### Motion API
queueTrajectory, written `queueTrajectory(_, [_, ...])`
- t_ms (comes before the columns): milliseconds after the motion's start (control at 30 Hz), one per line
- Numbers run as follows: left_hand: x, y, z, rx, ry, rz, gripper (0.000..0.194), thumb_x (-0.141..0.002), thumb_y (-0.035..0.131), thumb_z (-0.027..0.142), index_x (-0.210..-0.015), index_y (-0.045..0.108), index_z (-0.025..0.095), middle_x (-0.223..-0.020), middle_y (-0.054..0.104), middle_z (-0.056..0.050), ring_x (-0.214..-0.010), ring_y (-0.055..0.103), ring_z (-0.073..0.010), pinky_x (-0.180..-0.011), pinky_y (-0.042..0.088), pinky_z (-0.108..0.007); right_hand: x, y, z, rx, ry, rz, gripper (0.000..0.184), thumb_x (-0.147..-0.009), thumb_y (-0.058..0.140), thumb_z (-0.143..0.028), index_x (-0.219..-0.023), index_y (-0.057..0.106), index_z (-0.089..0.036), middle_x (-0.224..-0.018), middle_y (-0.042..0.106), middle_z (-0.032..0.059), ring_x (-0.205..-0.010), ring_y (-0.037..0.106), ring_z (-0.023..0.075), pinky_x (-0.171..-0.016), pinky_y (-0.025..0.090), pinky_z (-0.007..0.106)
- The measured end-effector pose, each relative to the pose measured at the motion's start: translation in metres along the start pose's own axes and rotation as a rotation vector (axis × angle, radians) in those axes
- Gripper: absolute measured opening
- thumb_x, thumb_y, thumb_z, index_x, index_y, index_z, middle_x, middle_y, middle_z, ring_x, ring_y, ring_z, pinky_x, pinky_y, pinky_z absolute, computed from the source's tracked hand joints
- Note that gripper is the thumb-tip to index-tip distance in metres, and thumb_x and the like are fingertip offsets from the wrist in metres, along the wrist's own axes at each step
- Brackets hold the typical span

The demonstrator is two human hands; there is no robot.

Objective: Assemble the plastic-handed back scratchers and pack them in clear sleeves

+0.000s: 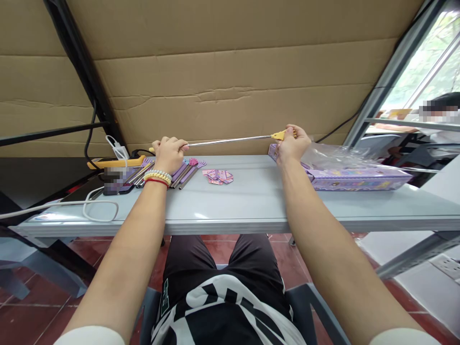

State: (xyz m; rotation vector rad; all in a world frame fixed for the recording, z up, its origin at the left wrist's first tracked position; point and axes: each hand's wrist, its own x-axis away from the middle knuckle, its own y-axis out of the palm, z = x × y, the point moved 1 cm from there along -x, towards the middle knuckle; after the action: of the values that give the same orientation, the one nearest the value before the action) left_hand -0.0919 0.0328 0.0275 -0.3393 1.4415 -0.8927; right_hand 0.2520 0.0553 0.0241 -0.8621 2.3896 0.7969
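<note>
A telescopic back scratcher (230, 141) with a yellow claw head and a long metal rod is stretched out level above the table. My left hand (168, 152) is closed round its handle end, a bit of yellow poking out at the left. At the other end, my right hand (293, 143) pinches the yellow head. Beneath and beside my left hand lie several shorter back scratchers (189, 171) with purple, pink and blue heads. Between the hands, small purple-pink printed cards (218, 177) rest in a loose pile on the table (251, 201).
A long purple printed box (359, 179) with clear plastic wrap (334, 155) on it sits at the right. On the left are a white charger plug (120, 151), cables and a dark phone (118, 187). Cardboard (233, 72) walls the back. Another person (440, 115) sits far right.
</note>
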Motion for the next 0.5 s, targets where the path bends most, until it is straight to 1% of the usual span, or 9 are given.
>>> queueTrajectory(67, [-0.001, 0.001, -0.006, 0.033, -0.026, 0.035, 0.031, -0.091, 0.041, 0.036, -0.096, 0.070, 0.028, -0.097, 0.067, -0.007, -0.104, 0.050, -0.0266, -0.094, 0.025, -0.045, -0.004, -0.003, 0.001, -0.009, 0.000, 0.067, 0.028, -0.092, 0.049, -0.039, -0.094, 0.063, -0.015, -0.067, 0.049, -0.0028, -0.055, 0.055, 0.0071, -0.049, 0.044, 0.017])
queueTrajectory(167, [-0.003, 0.001, -0.015, 0.069, -0.063, 0.081, 0.028, -0.090, 0.043, 0.034, -0.094, 0.070, 0.027, -0.098, 0.067, -0.007, -0.102, 0.050, -0.0259, -0.094, 0.024, -0.045, -0.008, -0.007, -0.002, 0.003, -0.053, 0.093, 0.030, -0.093, 0.047, -0.040, -0.094, 0.064, -0.016, -0.069, 0.051, -0.0017, -0.057, 0.056, 0.0076, -0.051, 0.046, 0.019])
queueTrajectory(233, [-0.003, 0.000, -0.022, 0.079, -0.086, 0.104, 0.026, -0.089, 0.045, 0.033, -0.094, 0.070, 0.027, -0.098, 0.068, -0.007, -0.104, 0.050, -0.0261, -0.095, 0.023, -0.045, -0.009, -0.011, -0.008, 0.014, -0.059, 0.126, 0.030, -0.095, 0.044, -0.040, -0.094, 0.064, -0.017, -0.070, 0.051, -0.0014, -0.056, 0.055, 0.0073, -0.050, 0.045, 0.020])
queueTrajectory(333, [-0.003, -0.003, -0.028, 0.089, -0.115, 0.121, 0.026, -0.088, 0.045, 0.034, -0.095, 0.069, 0.027, -0.099, 0.067, -0.007, -0.106, 0.048, -0.0268, -0.097, 0.022, -0.045, -0.008, -0.015, -0.023, -0.034, 0.019, 0.209, 0.024, -0.096, 0.043, -0.031, -0.092, 0.061, -0.016, -0.071, 0.050, -0.0023, -0.046, 0.046, 0.0050, -0.044, 0.038, 0.020])
queueTrajectory(433, [-0.001, -0.006, -0.030, 0.100, -0.132, 0.123, 0.028, -0.088, 0.043, 0.035, -0.096, 0.069, 0.026, -0.101, 0.067, -0.008, -0.107, 0.047, -0.0279, -0.097, 0.021, -0.045, -0.006, -0.020, -0.038, -0.169, 0.116, 0.289, 0.011, -0.094, 0.044, -0.017, -0.090, 0.055, -0.015, -0.068, 0.046, -0.0046, -0.039, 0.035, 0.0027, -0.037, 0.026, 0.020])
queueTrajectory(500, [0.000, -0.008, -0.031, 0.109, -0.132, 0.123, 0.029, -0.088, 0.043, 0.035, -0.096, 0.069, 0.025, -0.103, 0.067, -0.008, -0.108, 0.047, -0.0284, -0.097, 0.021, -0.046, -0.007, -0.026, -0.043, -0.238, 0.149, 0.334, 0.008, -0.093, 0.044, -0.013, -0.090, 0.050, -0.017, -0.067, 0.044, -0.0055, -0.037, 0.031, 0.0022, -0.036, 0.021, 0.020])
